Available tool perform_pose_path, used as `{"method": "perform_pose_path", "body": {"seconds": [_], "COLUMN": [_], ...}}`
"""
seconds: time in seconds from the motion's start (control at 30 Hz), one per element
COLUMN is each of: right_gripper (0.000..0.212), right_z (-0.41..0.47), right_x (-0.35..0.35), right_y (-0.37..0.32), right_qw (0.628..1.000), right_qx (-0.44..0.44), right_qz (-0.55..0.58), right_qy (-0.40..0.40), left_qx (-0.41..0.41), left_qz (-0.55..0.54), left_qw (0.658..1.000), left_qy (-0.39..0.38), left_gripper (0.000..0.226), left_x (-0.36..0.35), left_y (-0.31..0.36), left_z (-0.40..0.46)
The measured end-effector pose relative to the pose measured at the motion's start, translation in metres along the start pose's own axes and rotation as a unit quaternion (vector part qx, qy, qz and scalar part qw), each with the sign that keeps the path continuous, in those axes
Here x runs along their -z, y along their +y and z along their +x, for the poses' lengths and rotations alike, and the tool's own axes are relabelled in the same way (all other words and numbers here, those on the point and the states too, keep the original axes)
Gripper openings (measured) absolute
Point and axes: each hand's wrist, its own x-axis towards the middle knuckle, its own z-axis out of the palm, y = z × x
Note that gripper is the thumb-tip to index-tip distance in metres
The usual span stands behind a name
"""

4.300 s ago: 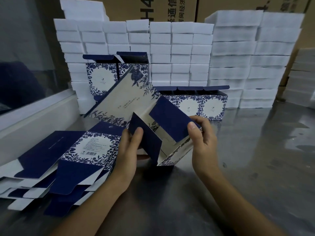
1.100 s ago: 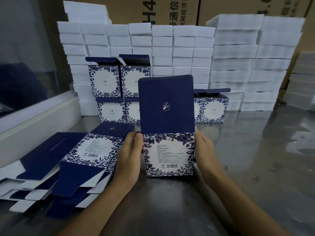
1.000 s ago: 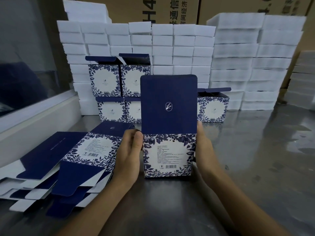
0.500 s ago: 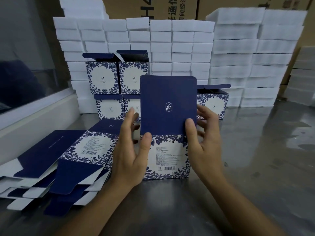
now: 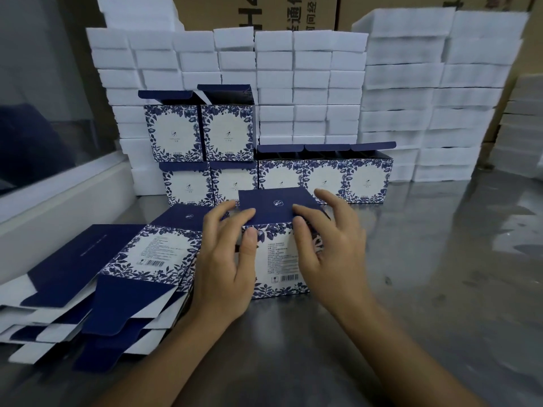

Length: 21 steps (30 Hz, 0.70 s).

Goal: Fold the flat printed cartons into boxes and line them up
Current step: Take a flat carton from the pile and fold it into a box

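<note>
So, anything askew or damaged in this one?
Nothing damaged. The pile of flat cartons at left is fanned out unevenly, edges not squared. The folded boxes at the back stand straight, flaps up. Both hands are bending the lid over the box in front.

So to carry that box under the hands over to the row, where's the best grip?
Probably the two printed side walls of the box, one hand from each side. It stands upright, and the lid is only folded over, so gripping from above could crush it.
</note>
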Motion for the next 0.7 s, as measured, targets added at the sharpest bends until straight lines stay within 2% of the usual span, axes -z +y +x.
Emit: {"method": "perform_pose_path", "body": {"seconds": [0.17, 0.4, 0.57, 0.7], "right_gripper": [0.022, 0.024, 0.020, 0.027], "right_z": [-0.006, -0.006, -0.003, -0.004], "right_x": [-0.010, -0.014, -0.016, -0.013], "right_y": [-0.015, -0.025, -0.021, -0.003], "right_qw": [0.990, 0.990, 0.990, 0.993], "right_qx": [0.108, 0.101, 0.097, 0.090], "right_qz": [-0.086, -0.094, -0.099, -0.070], "right_qy": [0.001, -0.019, -0.005, -0.003], "left_qx": [-0.013, -0.016, -0.008, -0.013], "left_qz": [0.017, 0.036, 0.042, 0.047], "left_qw": [1.000, 0.999, 0.999, 0.999], "left_qy": [-0.005, 0.006, 0.008, 0.014], "left_gripper": [0.040, 0.041, 0.041, 0.042], "left_x": [0.000, -0.001, 0.001, 0.001], "left_y": [0.002, 0.004, 0.005, 0.004], "left_z": [0.001, 0.001, 0.001, 0.002]}}
